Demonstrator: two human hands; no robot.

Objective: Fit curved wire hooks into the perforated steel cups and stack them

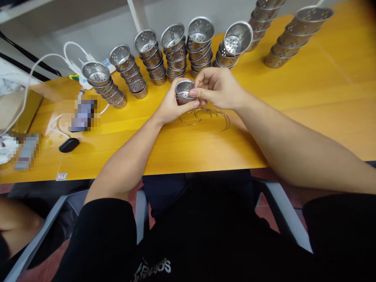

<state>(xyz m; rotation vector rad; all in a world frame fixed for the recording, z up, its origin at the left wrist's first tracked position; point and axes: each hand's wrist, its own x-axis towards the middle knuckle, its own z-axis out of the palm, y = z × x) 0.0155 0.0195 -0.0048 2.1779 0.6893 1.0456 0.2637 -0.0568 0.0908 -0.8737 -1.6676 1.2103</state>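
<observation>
A yellow desk (pixel 323 105) is spreading out beneath and on both sides of the hands. A person in a black shirt (pixel 223 235) is sitting at its near edge, both bare forearms reaching forward over it. A chair (pixel 282 211) is showing its grey armrests on either side, nearer the body than the hands. Another person's bare limb (pixel 17 223) is showing at the lower left, well apart from the hands.

Eight stacks of metal cups with holes (pixel 201 51) are standing in a row beyond the hands, running from their left to their far right; several are leaning. White cables (pixel 45 58) are looping well to the left.

The hands are working together at one cup. The left hand (pixel 173 102) is wrapping around its side, while the right hand (pixel 219 87) is bending its thumb and fingers at the rim; whether they are pinching something thin, one cannot tell. A dark blurred-out thing (pixel 84 115) is lying left of the hands. The small metal cup (pixel 184 87) is resting in the left hand, its mouth facing up. Thin curved wires (pixel 228 122) are lying just below the hands. A black rounded object (pixel 69 145) is lying farther left and nearer the body, and a small number label (pixel 61 176) is sitting at the desk's edge beyond it.
</observation>
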